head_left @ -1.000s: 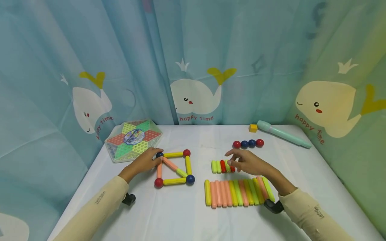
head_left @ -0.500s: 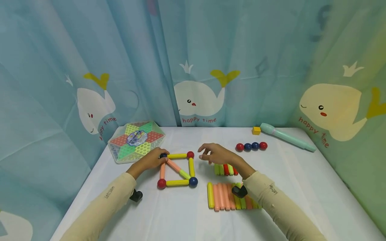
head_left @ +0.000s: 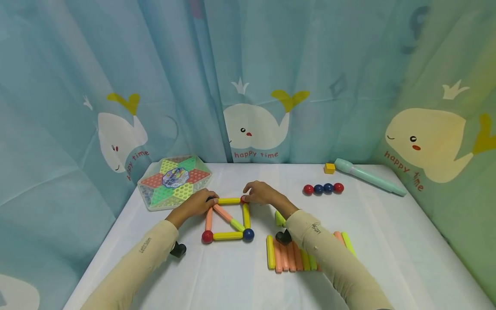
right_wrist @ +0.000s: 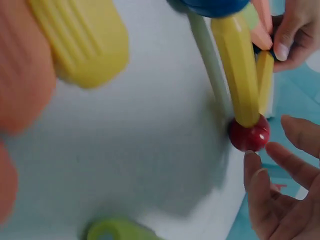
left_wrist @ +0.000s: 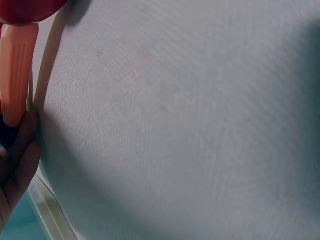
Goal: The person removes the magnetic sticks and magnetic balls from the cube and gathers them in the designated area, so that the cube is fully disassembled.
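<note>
A square of magnetic rods and balls lies on the table, with yellow rods [head_left: 227,236], a pink rod [head_left: 209,220] and a pink-green diagonal [head_left: 223,213]. Its near corners are a red ball [head_left: 207,237] and a blue ball [head_left: 248,234]. At the far left corner, my left hand [head_left: 196,203] pinches a dark blue ball [left_wrist: 7,135], mostly covered by the fingers. My right hand [head_left: 261,193] is at the far right corner's red ball [right_wrist: 249,134]. In the right wrist view, its spread fingertips are at the ball's edge, not closed round it; contact is hard to tell.
Right of the square lie a row of long rods [head_left: 284,256] and a short green rod [head_left: 280,218], partly under the right arm. Behind are a line of red and blue balls [head_left: 323,189], a yellow cube [head_left: 329,168], a teal pen-like stick [head_left: 370,177] and a star-pattern game board [head_left: 175,181].
My right hand has moved left from above the short rods to the square's far right red ball. My left hand stays on the dark blue ball.
</note>
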